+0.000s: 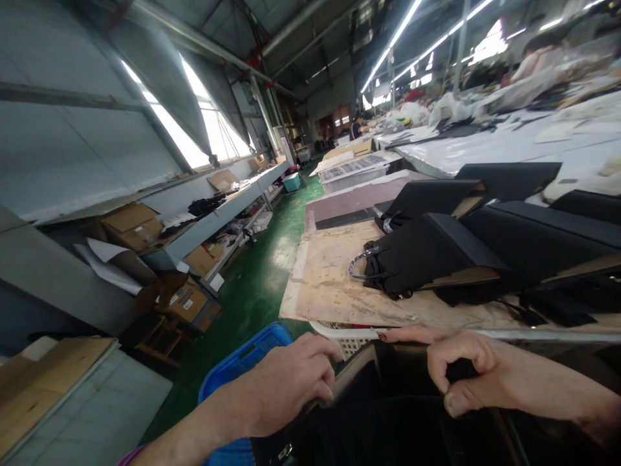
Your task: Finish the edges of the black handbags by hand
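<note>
An open black bag point(378, 427) lies low in front of me, its dark inside showing between my hands. Its left edge has a brownish lining, and a small metal fitting point(285, 452) shows near the bottom. My left hand point(291, 375) has its fingers curled over that left edge. On the other side, my right hand point(480, 372) pinches the bag's rim between thumb and bent index finger, with other fingers seemingly stretched along the far rim. Much of the bag's lower part is dark or out of frame.
Several black bags point(427, 252) lie on a worn wooden board point(330, 278) ahead. A white basket point(349, 343) sits under its edge; a blue basket point(218, 369) stands at left. A green floor aisle point(262, 278) runs between benches. A person point(358, 127) is far off.
</note>
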### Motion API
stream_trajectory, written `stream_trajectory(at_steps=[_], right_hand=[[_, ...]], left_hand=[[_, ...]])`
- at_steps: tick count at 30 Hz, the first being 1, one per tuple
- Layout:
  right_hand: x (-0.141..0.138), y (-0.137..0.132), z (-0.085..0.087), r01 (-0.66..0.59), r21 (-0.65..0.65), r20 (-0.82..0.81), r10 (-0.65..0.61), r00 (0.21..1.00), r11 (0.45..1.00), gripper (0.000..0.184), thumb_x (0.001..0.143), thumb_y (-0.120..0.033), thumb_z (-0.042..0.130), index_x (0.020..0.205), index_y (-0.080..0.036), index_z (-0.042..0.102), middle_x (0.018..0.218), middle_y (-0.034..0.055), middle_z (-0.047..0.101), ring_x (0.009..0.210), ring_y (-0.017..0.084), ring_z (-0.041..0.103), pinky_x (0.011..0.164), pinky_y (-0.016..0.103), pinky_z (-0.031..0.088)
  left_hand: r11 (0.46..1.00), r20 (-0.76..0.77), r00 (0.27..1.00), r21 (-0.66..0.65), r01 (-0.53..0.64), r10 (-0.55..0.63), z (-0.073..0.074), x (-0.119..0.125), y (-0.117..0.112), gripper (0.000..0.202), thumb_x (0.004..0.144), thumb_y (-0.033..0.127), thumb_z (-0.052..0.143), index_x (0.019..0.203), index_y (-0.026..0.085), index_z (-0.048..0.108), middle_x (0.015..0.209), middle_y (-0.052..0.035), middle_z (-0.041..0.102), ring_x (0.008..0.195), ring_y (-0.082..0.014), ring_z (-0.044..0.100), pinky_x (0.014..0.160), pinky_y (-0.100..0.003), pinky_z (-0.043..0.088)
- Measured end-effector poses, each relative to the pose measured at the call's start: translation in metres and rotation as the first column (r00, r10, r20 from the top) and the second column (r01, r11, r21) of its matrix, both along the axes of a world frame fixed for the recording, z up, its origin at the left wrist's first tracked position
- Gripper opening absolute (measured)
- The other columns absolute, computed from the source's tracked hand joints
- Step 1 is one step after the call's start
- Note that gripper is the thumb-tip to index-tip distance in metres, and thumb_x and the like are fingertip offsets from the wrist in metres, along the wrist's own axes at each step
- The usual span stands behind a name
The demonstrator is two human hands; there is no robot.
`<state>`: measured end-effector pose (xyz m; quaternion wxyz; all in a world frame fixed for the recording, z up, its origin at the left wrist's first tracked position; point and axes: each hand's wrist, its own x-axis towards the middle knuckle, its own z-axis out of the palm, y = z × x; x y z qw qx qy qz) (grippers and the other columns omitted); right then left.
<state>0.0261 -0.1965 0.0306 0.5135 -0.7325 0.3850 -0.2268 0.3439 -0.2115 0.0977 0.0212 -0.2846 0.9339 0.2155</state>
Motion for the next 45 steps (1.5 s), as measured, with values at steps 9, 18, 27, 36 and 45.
stream_trajectory(at_steps=[9,18,27,36,45], right_hand=[[0.005,0.002,0.006,0.03,-0.01,0.002,-0.03,1.0,1.0,0.019,0.076,-0.039,0.081,0.068,-0.023,0.074,0.146,0.0075,0.055,0.14,0.035,0.04,0.113,0.046,0.031],[-0.008,0.01,-0.001,0.066,-0.031,0.008,-0.066,0.998,0.997,0.019,0.077,-0.037,0.08,0.067,-0.024,0.071,0.146,0.0047,0.055,0.138,0.035,0.043,0.111,0.046,0.033],[-0.008,0.009,-0.005,0.179,-0.028,-0.014,-0.179,0.984,0.984,0.025,0.084,-0.043,0.072,0.072,-0.024,0.062,0.145,0.0046,0.056,0.135,0.034,0.046,0.111,0.047,0.032],[0.017,0.0,-0.013,0.32,-0.07,-0.048,-0.323,0.945,0.945,0.03,0.087,-0.047,0.064,0.072,-0.023,0.052,0.135,0.0066,0.064,0.127,0.034,0.054,0.107,0.044,0.034],[0.028,-0.004,-0.015,0.446,-0.114,-0.092,-0.456,0.885,0.888,0.025,0.081,-0.039,0.065,0.065,-0.022,0.055,0.11,0.0075,0.075,0.106,0.033,0.065,0.095,0.04,0.042]], left_hand=[[0.926,0.168,0.941,-0.193,0.325,-0.295,-0.016,-0.024,-0.008,0.012,0.089,0.012,0.06,0.096,0.016,0.069,0.157,-0.0088,0.036,0.149,-0.0313,0.019,0.119,-0.05,0.024],[0.742,-0.355,0.797,0.649,-0.166,0.489,-0.034,-0.049,-0.025,0.024,0.094,0.026,0.051,0.108,0.017,0.069,0.117,-0.0076,0.071,0.115,-0.0249,0.062,0.104,-0.04,0.043],[0.743,-0.26,0.728,0.464,-0.482,0.634,-0.01,0.001,0.034,0.039,0.078,0.047,0.067,0.109,0.024,0.064,0.1,-0.0022,0.065,0.088,-0.0211,0.056,0.079,-0.029,0.045],[0.595,-0.323,0.502,0.502,-0.628,0.803,-0.067,0.01,0.069,0.02,0.078,0.038,0.068,0.082,0.019,0.064,0.068,0.0019,0.061,0.062,-0.0124,0.053,0.059,-0.021,0.04],[0.696,-0.375,0.587,0.351,-0.626,0.717,-0.067,0.013,0.063,0.021,0.086,0.037,0.061,0.082,0.019,0.072,0.07,-0.0008,0.064,0.063,-0.0131,0.057,0.06,-0.021,0.044]])
